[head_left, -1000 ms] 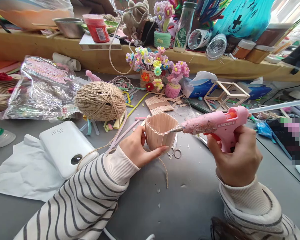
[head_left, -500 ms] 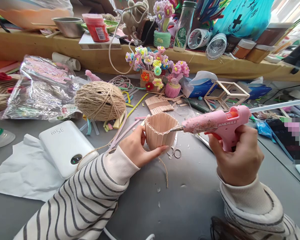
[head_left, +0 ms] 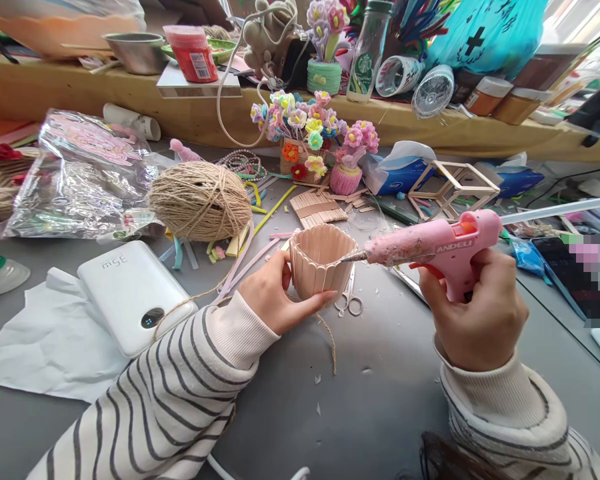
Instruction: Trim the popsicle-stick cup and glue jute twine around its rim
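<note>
My left hand (head_left: 275,297) is wrapped round the near side of a small cup made of craft sticks (head_left: 320,259), which stands upright on the grey table. My right hand (head_left: 477,310) is closed on the handle of a pink glue gun (head_left: 430,247). The gun's metal nozzle touches the cup's right rim. A clear glue stick (head_left: 555,211) juts out of the gun's back to the right. A strand of jute twine (head_left: 330,340) trails from under the cup toward me.
A ball of jute twine (head_left: 200,200) lies left of the cup, a white power bank (head_left: 133,293) nearer me. Small scissors (head_left: 349,300) lie right of the cup. Pipe-cleaner flower pots (head_left: 310,143), a stick cube frame (head_left: 453,190) and loose sticks sit behind. A cluttered wooden shelf (head_left: 55,87) runs along the back.
</note>
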A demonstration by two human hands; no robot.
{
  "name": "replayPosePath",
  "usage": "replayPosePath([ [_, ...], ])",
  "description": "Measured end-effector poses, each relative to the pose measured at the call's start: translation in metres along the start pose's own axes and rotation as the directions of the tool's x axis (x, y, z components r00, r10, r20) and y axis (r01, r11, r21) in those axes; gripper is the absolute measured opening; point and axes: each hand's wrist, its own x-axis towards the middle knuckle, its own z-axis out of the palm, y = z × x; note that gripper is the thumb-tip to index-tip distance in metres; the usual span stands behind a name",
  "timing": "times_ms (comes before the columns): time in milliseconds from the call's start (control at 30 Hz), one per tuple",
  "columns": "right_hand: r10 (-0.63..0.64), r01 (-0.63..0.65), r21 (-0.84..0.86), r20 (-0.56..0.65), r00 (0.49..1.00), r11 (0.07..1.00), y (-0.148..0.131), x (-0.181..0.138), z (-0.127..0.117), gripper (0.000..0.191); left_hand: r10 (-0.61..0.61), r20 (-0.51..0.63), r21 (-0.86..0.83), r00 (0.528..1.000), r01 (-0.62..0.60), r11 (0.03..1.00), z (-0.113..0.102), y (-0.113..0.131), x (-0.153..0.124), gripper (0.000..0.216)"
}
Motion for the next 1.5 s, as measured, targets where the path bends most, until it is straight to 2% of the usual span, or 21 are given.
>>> replayPosePath([
  [667, -0.020, 0.020, -0.015, 0.013, 1.000, 1.000, 0.0005, -0.0002, -0.0020, 0.034, -0.002, 0.006, 0.026, 1.000, 0.002, 1.000, 0.0005, -0.0015, -0.0010, 0.053],
  [1200, -0.037, 0.037, -0.006, -0.026, 0.999, 0.999, 0.0034, -0.0002, 0.0000, 0.035, 0.012, 0.013, 0.026, 1.000, -0.013, 1.000, 0.0010, -0.0036, 0.0004, 0.054],
  [1500, 0.034, -0.033, -0.045, 0.041, 0.999, 0.998, 0.0018, 0.0005, -0.0036, 0.035, -0.005, -0.028, 0.034, 1.000, 0.006, 0.999, 0.0002, 0.0018, -0.0027, 0.052],
])
